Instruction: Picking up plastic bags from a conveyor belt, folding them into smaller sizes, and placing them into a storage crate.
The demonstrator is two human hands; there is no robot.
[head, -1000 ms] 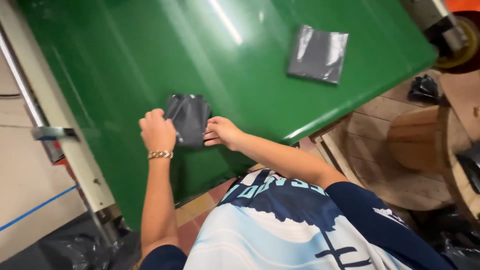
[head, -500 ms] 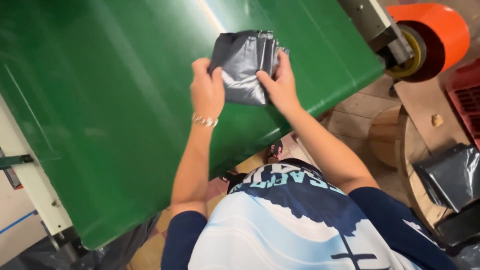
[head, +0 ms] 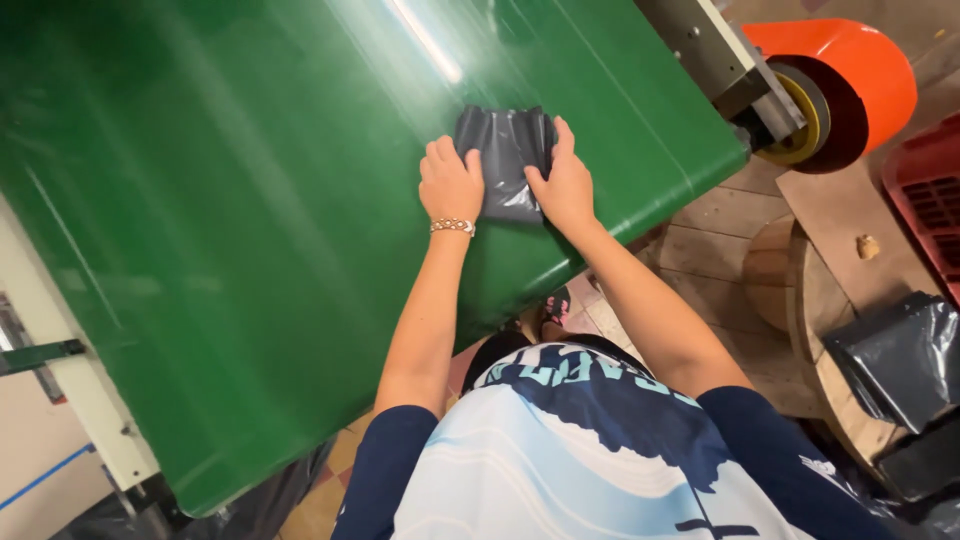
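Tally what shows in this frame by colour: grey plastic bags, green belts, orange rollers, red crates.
Grey plastic bags: 2, one on the belt under the left hand and right hand, one at lower right
Green belt: 1
Orange roller: 1
Red crate: 1
Total: 5

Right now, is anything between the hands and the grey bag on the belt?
Nothing visible. The left hand and right hand both rest directly on the grey bag, which lies flat on the green belt.
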